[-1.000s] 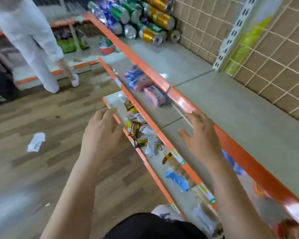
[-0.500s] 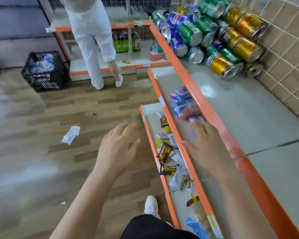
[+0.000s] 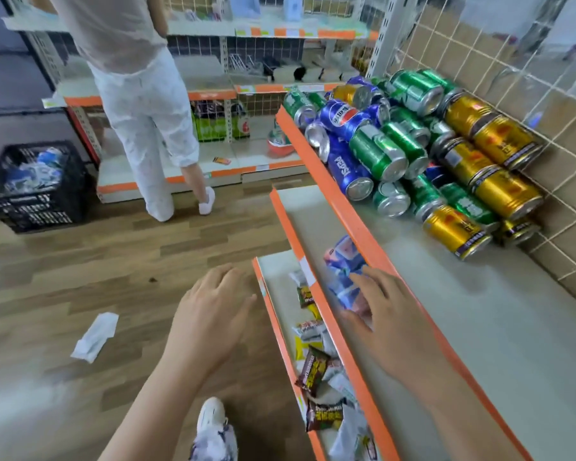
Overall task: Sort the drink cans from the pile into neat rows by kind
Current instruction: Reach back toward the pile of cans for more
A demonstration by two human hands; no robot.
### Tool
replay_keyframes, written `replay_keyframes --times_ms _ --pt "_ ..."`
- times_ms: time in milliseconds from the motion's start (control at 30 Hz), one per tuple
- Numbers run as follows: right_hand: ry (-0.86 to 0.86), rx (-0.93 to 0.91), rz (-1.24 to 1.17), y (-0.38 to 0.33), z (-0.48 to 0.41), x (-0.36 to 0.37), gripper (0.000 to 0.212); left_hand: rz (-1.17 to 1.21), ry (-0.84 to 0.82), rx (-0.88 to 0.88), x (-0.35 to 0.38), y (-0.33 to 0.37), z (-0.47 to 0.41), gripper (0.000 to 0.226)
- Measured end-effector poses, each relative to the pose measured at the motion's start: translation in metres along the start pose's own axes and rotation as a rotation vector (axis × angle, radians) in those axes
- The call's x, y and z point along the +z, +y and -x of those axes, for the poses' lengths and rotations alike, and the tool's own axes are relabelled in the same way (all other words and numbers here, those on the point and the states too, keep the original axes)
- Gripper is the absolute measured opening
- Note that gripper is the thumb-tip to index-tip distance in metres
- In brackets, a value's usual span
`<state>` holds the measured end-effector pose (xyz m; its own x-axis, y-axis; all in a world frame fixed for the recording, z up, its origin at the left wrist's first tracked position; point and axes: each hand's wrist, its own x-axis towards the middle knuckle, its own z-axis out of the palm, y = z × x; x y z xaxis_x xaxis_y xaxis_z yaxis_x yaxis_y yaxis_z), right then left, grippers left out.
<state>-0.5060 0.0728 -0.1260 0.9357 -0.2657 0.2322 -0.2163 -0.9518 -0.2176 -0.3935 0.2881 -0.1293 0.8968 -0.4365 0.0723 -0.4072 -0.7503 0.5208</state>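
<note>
Head view: orange-edged shelf, wood floor, wire-grid wall.

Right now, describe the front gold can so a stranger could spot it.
On the orange-edged top shelf, find the can pile at the far end. The gold can lies on its side at the pile's near corner. It is the nearest gold one; the rest are stacked behind it.

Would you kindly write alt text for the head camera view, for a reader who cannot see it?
Green, blue and gold drink cans lie piled on their sides at the far end of a grey shelf. Nearer, the left hand and right hand hover open and empty; another person stands across the aisle.
</note>
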Motion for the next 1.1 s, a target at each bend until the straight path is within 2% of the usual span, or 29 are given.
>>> replay_keyframes --times_ms 100,233,367,433,633,733,933,1100 --pt "0.061 0.047 -0.004 -0.011 -0.033 0.01 0.051 0.011 -0.047 0.111 -0.004 -0.013 -0.053 0.044" --pt "0.136 0.23 -0.081 -0.031 -0.072 0.02 0.042 0.029 -0.111 0.217 -0.019 -0.026 -0.118 0.045" --pt "0.175 0.353 -0.089 -0.036 -0.102 0.025 0.043 0.022 -0.158 0.294 -0.018 -0.027 -0.17 0.044" --pt "0.198 0.422 -0.12 -0.034 -0.113 0.024 0.043 0.054 -0.167 0.342 -0.015 -0.022 -0.188 0.044" --pt "0.243 0.555 -0.015 -0.003 -0.139 0.014 0.045 0.119 -0.192 0.475 0.003 0.013 -0.254 0.047" --pt "0.374 0.595 0.004 0.018 -0.157 0.009 0.047 0.157 -0.133 0.546 0.007 0.045 -0.293 0.046" --pt "0.424 0.696 -0.108 0.049 -0.191 0.007 0.068 0.16 -0.058 0.666 0.015 0.09 -0.355 0.044" --pt "0.385 0.706 -0.178 0.067 -0.209 0.015 0.081 0.059 -0.093 0.78 0.037 0.105 -0.393 0.053"
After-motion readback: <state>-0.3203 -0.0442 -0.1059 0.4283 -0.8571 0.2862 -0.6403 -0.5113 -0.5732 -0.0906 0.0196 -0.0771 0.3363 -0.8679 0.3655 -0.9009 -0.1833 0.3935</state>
